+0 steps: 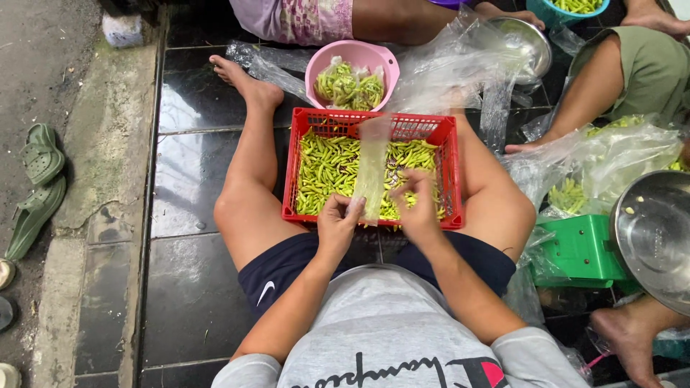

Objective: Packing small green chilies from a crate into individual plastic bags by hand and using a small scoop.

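Head view, looking down on a person sitting on black glossy floor tiles (190, 287), legs spread around a red slotted plastic crate (449, 169) full of small green chili peppers (327, 169). Both hands are over the crate's near edge. Left hand (338, 223) pinches the lower left edge of a long narrow clear plastic bag (372, 172), fingers closed on the film. Right hand (417, 205) is closed on the bag's right edge, fingertips together on the plastic. Bag hangs upright between the hands, stretching up across the peppers to the crate's far wall; it looks empty, thin and see-through, slightly cloudy.

Packaging around: a round pink plastic bowl (352, 54) just beyond the crate holds small clear bags already filled with green chilies (348, 86). Loose sheets of clear plastic film (445, 65) lie crumpled to the right of the bowl, and a strip more to its left. A shiny round steel bowl (528, 43) sits at top right among the film. A teal plastic basket (568, 11) with more chilies is at the top edge. At right, a big clear bag of chilies (611, 154) sits by another person's leg, above a green plastic scale body (578, 251) with a wide steel pan (654, 237). Green rubber clogs (39, 179) lie on the concrete at far left.
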